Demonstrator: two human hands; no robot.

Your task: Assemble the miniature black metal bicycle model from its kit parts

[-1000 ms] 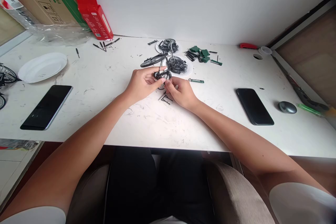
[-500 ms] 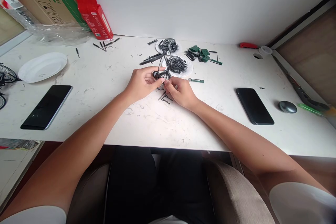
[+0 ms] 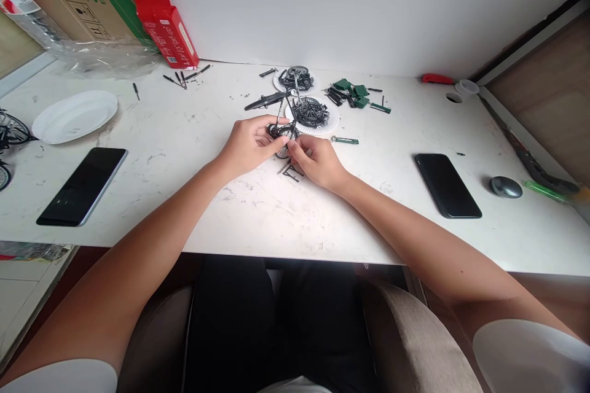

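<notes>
Between my hands, just above the white table, is a small black model bicycle (image 3: 289, 131) with a spoked wheel toward me. My left hand (image 3: 251, 144) grips it from the left, thumb and fingers closed on its frame and wheel. From the right, my right hand (image 3: 318, 161) pinches at the wheel's edge; its fingertips partly hide what they hold. Below them a few thin dark parts (image 3: 290, 170) lie on the table. Right behind the bicycle stands a paper plate (image 3: 332, 126) of black wheels, with a second plate (image 3: 314, 87) of similar parts farther back.
Green and black pieces (image 3: 354, 95) lie to the right of the plates, and a small green strip (image 3: 345, 140) nearer. Phones lie at left (image 3: 83, 187) and right (image 3: 447, 185), a dark mouse-like object (image 3: 506, 186) beside the latter. A red box (image 3: 173, 37) stands at the back left.
Almost nothing differs. Both hands keep their hold on the model bicycle in the same place; the view has shifted very slightly.
</notes>
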